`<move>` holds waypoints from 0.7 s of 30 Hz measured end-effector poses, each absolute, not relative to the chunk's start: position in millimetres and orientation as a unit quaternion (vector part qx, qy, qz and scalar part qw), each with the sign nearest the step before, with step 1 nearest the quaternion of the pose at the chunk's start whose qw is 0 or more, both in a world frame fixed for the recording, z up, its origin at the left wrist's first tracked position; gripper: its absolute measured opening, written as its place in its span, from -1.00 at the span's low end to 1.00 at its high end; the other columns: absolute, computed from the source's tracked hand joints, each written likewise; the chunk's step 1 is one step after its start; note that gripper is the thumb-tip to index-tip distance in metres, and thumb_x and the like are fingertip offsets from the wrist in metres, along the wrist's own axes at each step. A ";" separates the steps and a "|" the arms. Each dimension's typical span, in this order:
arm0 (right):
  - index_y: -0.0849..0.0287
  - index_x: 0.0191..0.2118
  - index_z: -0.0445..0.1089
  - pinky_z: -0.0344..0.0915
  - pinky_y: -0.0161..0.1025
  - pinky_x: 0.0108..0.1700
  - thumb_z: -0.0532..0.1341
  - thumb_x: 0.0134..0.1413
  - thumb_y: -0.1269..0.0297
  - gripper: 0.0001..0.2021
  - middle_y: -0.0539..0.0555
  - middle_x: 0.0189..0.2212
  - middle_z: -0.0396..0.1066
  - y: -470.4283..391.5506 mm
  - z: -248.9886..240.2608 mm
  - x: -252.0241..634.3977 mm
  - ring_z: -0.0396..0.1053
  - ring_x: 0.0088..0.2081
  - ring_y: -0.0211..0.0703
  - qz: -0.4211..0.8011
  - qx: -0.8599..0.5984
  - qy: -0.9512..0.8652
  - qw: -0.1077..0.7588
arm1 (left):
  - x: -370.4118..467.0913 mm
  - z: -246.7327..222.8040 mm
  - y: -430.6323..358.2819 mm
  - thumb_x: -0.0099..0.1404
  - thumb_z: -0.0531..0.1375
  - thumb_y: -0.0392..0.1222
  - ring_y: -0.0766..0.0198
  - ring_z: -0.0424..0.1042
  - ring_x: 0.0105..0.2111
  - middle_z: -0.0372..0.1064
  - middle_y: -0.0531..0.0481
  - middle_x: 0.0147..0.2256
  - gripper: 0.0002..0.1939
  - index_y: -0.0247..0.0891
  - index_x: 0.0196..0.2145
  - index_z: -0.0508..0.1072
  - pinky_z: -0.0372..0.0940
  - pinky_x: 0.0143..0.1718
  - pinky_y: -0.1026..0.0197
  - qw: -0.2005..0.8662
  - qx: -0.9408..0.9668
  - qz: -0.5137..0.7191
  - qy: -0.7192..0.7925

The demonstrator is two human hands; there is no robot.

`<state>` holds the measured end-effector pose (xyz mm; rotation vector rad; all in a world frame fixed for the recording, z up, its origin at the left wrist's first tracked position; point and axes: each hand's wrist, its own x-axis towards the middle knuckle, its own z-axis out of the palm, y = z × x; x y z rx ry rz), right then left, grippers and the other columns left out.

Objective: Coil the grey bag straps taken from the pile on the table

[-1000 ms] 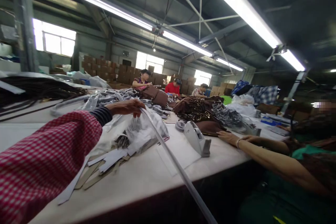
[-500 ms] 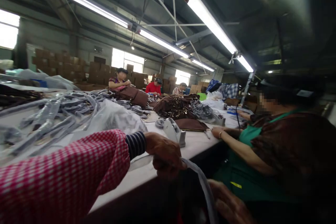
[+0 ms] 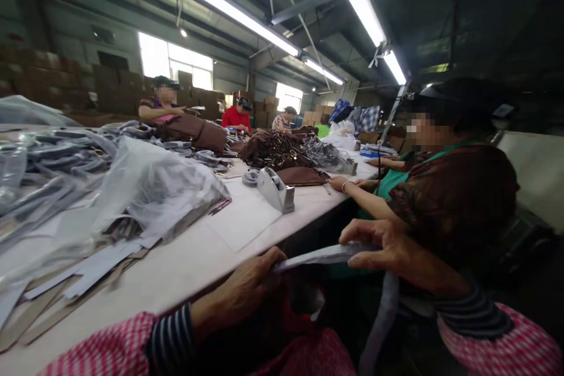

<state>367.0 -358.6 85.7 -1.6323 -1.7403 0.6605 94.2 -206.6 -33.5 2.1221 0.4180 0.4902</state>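
Observation:
A strap in thin whitish wrapping (image 3: 324,255) stretches between my two hands, off the table's front edge. At its left end, my left hand (image 3: 242,289) is closed on it. My right hand (image 3: 392,255) has its thumb and fingers around the strap farther along, and the loose part hangs down below. A grey tape dispenser (image 3: 277,191) stands on the table beyond my hands. To the left lies a clear plastic bag (image 3: 154,179), with flat tan and white strips (image 3: 88,279) in front of it.
Wrapped straps (image 3: 53,158) are heaped on the left of the table (image 3: 189,270). Brown bags with metal fittings (image 3: 275,150) are piled farther back. A co-worker in a green apron (image 3: 453,182) sits close on the right; several others work across the table.
My left hand has drawn back from over the table edge, lower and nearer. My right hand has risen and now grips the strap, which is stretched between both hands. The view has turned rightward.

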 end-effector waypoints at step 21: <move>0.20 -0.35 0.52 0.24 -0.22 -0.27 0.28 0.20 -0.09 -0.61 0.04 -0.41 0.40 -315.9 56.0 436.7 0.30 -0.35 -0.15 0.160 -0.655 -0.664 0.322 | 91.6 -29.2 -254.0 0.42 0.19 0.22 0.42 0.15 -0.65 0.37 0.06 -0.57 -0.54 -0.30 -0.21 0.52 -0.01 -0.63 0.38 0.752 0.638 0.101 0.131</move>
